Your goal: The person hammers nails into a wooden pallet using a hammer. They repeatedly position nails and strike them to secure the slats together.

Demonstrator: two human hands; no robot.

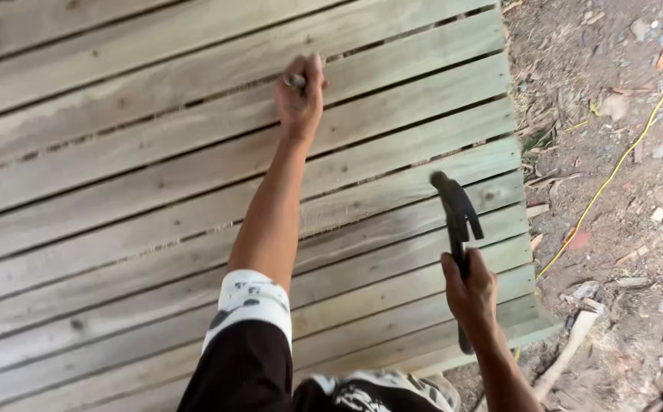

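This is an outdoor building site, a place of rough carpentry rather than a workshop or a home. A deck of pale, unpainted wooden planks fills most of the view, the boards laid side by side with narrow gaps between them (their grain and knots are plain to see). Past the deck's right edge lies bare dirt ground, strewn with dry leaves, small stones and offcuts of wood. A yellow cord trails across that dirt. A black claw hammer, raised over the planks, fits the same picture of hand-built timber work in the open air.
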